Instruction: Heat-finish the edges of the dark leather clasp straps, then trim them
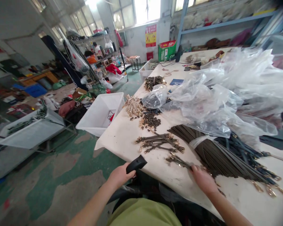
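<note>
My left hand is closed around a black, blunt-ended object like a thick handle, just off the table's front edge; its exact kind does not show. At the table, my right hand grips a small bunch of dark olive straps with gold clasps, its fingers partly hidden. A loose pile of similar short straps lies just beyond. To the right of it spreads a large bundle of long olive straps, tied with a clear band. Dark blue straps with gold hooks lie behind that bundle.
Crumpled clear plastic bags cover the table's right side. Beige straps, small dark pieces and another strap bundle lie farther back. A white bin stands left of the white table. People sit in the background.
</note>
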The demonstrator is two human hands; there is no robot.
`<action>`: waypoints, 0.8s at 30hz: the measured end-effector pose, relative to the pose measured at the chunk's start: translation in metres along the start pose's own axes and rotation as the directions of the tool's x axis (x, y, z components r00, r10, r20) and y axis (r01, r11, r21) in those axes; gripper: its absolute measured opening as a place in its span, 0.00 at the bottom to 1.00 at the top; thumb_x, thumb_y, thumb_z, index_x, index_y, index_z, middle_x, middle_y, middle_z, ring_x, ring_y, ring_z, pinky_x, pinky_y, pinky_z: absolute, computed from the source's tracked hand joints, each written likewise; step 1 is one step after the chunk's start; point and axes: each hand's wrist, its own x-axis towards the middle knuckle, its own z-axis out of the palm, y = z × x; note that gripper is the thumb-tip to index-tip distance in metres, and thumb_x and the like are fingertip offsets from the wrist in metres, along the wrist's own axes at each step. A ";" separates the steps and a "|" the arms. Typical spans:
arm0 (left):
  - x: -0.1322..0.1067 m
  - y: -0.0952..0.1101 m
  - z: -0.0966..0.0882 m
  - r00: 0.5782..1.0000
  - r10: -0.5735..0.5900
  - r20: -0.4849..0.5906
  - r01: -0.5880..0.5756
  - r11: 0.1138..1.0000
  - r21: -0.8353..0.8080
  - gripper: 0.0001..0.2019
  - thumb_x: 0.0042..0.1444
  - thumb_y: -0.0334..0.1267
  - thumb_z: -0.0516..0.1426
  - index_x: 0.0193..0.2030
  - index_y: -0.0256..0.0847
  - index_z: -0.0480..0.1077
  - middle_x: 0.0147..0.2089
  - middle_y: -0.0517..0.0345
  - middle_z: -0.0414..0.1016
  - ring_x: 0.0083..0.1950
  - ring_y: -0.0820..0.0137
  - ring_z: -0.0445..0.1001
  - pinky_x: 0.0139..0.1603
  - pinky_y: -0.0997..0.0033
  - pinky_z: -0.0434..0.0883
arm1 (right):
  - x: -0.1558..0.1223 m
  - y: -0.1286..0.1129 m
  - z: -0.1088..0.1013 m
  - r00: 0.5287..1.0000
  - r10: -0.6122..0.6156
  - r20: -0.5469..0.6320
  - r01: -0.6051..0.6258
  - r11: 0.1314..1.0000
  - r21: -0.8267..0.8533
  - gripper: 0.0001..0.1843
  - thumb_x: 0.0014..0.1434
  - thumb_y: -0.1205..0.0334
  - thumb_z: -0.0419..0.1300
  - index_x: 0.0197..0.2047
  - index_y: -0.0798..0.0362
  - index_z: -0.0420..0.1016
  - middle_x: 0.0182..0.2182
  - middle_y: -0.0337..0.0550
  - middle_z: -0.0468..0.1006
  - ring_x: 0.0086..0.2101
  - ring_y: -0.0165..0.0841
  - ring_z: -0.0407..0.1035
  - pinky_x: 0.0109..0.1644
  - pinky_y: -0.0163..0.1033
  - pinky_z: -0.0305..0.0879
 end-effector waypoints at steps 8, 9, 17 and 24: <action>0.006 -0.002 -0.010 0.995 -0.070 0.071 0.070 0.998 -0.004 0.23 0.51 0.54 0.49 0.51 0.47 0.63 0.46 0.55 0.73 0.45 0.63 0.72 0.40 0.72 0.64 | 0.000 -0.029 -0.038 0.990 0.097 -0.105 -0.100 0.995 -0.023 0.22 0.55 0.58 0.48 0.53 0.56 0.59 0.42 0.57 0.71 0.40 0.45 0.65 0.40 0.48 0.60; 0.006 -0.002 -0.011 0.994 -0.074 0.079 0.074 0.997 -0.005 0.23 0.51 0.54 0.49 0.51 0.47 0.62 0.46 0.55 0.73 0.45 0.62 0.71 0.40 0.72 0.64 | 0.007 -0.045 -0.045 0.992 0.052 -0.117 -0.051 0.999 0.004 0.24 0.55 0.59 0.48 0.55 0.55 0.57 0.46 0.57 0.69 0.44 0.46 0.63 0.44 0.49 0.58; 0.011 -0.011 -0.017 0.996 -0.049 0.075 0.050 0.999 -0.010 0.23 0.50 0.55 0.48 0.49 0.46 0.61 0.44 0.53 0.73 0.44 0.61 0.72 0.37 0.70 0.65 | 0.115 -0.141 -0.055 0.982 -0.186 -0.004 0.185 0.974 0.131 0.16 0.57 0.66 0.46 0.48 0.53 0.63 0.43 0.51 0.70 0.37 0.36 0.65 0.38 0.39 0.58; 0.015 -0.021 -0.021 0.993 -0.054 0.103 0.055 0.998 -0.011 0.22 0.50 0.56 0.48 0.47 0.47 0.62 0.41 0.54 0.74 0.41 0.61 0.72 0.34 0.71 0.64 | 0.179 -0.133 -0.050 0.963 -0.252 0.091 0.248 0.967 0.054 0.12 0.55 0.73 0.46 0.38 0.55 0.67 0.35 0.50 0.72 0.38 0.39 0.65 0.38 0.40 0.56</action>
